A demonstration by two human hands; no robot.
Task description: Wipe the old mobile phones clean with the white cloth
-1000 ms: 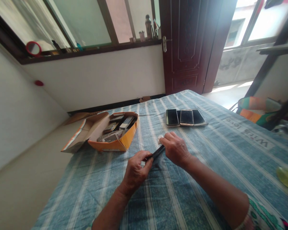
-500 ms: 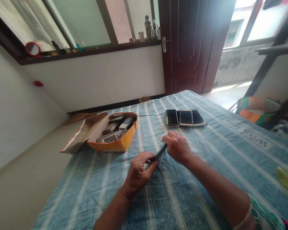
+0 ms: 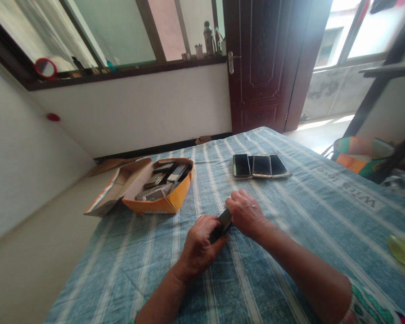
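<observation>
A dark, slim mobile phone (image 3: 224, 219) is held at a slant above the striped cloth, its ends partly covered by fingers. My left hand (image 3: 202, 240) is closed around the near end, with the thumb along the lower edge. Over the far end, the fingers of my right hand (image 3: 245, 209) are curled and pressed against the phone. Whether they also hold the small white wad seen earlier is hidden. Beyond my right hand, several phones (image 3: 262, 165) lie side by side, screens up and partly overlapping.
An open orange cardboard box (image 3: 180, 193) with several phones inside stands on the left of the striped bedcloth (image 3: 128, 265). At the right edge lies a yellow-green translucent thing (image 3: 403, 252). A dark red door (image 3: 263, 67) and a window ledge (image 3: 128, 72) are behind.
The phone has turned so more of its flat face shows. My right hand has moved slightly down and left along it, and the white wad at its fingertips is out of sight.
</observation>
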